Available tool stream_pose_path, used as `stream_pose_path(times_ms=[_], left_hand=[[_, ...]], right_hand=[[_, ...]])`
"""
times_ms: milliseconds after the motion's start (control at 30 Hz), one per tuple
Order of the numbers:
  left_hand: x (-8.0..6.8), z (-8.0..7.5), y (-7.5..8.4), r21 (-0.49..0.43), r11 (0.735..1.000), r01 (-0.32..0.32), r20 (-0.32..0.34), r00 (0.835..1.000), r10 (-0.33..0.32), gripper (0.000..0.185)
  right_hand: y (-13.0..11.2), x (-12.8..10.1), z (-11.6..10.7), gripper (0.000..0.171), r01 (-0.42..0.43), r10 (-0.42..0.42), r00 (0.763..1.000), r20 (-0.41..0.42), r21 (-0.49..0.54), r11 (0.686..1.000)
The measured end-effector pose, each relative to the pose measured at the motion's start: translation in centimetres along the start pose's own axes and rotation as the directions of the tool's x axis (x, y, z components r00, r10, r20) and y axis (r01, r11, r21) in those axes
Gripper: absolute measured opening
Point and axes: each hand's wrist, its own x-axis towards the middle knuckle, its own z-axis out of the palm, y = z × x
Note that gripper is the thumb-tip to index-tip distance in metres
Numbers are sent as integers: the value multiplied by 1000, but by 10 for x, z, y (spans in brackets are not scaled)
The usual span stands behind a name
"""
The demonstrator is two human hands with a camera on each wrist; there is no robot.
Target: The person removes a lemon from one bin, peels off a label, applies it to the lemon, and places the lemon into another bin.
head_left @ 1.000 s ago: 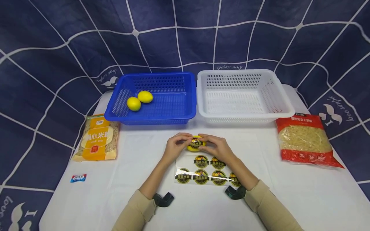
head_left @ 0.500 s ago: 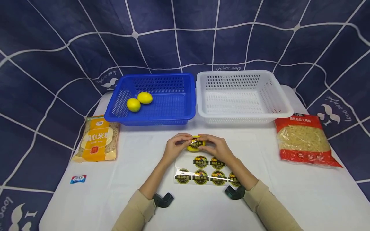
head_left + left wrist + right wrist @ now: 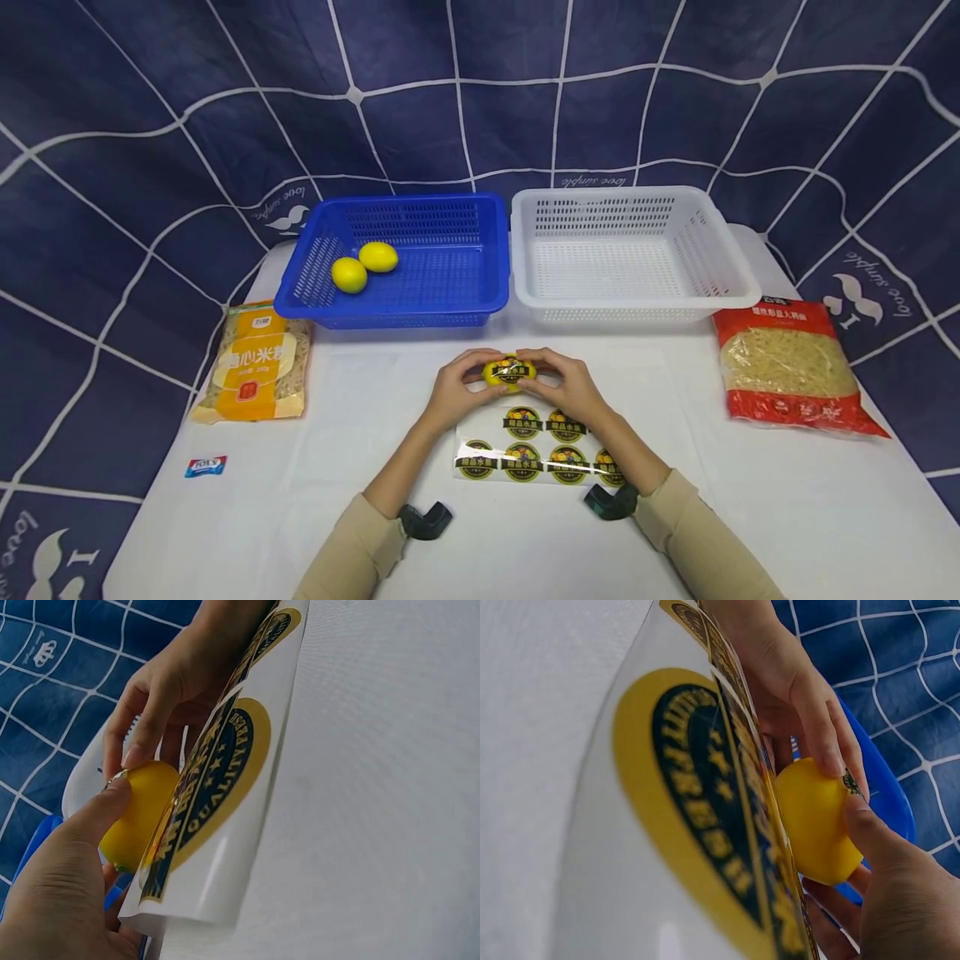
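Observation:
A yellow lemon (image 3: 512, 386) with a round black-and-gold sticker (image 3: 511, 371) on its upper side sits between my two hands over the table. My left hand (image 3: 457, 388) grips its left end, the thumb in front. From the other side my right hand (image 3: 570, 385) holds the right end, thumb and fingers curled round it. In the left wrist view the lemon (image 3: 141, 814) shows bare yellow skin between the thumbs. Just in front of the hands lies a sheet of matching stickers (image 3: 495, 427), partly covered by my right forearm.
At the back left stands a blue basket (image 3: 491, 312) with two lemons (image 3: 363, 265) in it. A white basket (image 3: 637, 302) is beside it. A yellow noodle bag (image 3: 255, 362) lies left, a red pasta bag (image 3: 791, 362) right. A small candy packet (image 3: 206, 467) is at left.
The left fingers have shifted slightly on the lemon, and the sticker on it now shows more fully. Both hands stay in nearly the same place.

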Motion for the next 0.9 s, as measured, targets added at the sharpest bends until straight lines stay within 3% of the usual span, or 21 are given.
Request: stream_pose_path(times_ms=[200, 333, 467, 567, 733, 900], left_hand=[[2, 2, 0, 8, 1000, 4, 3, 1000, -4, 45], [3, 3, 0, -8, 1000, 27, -2, 1000, -27, 44], [2, 2, 0, -21, 999, 47, -13, 999, -47, 43], [0, 2, -1, -29, 998, 50, -14, 999, -50, 42], [-2, 1, -2, -31, 998, 49, -4, 999, -49, 42], [-2, 1, -2, -28, 998, 62, 1, 998, -62, 43]], right_hand=[[-12, 3, -8, 33, -73, 71, 997, -17, -101, 992], [-21, 6, -22, 23, -171, 154, 973, -172, -87, 981], [-22, 7, -41, 18, -238, 239, 890, -389, 50, 970], [-19, 6, -55, 20, -212, 247, 818, -519, 126, 969], [-12, 1, -74, 25, -145, 175, 719, -673, 102, 984], [-6, -3, -89, 25, -186, 162, 590, -791, 62, 981]])
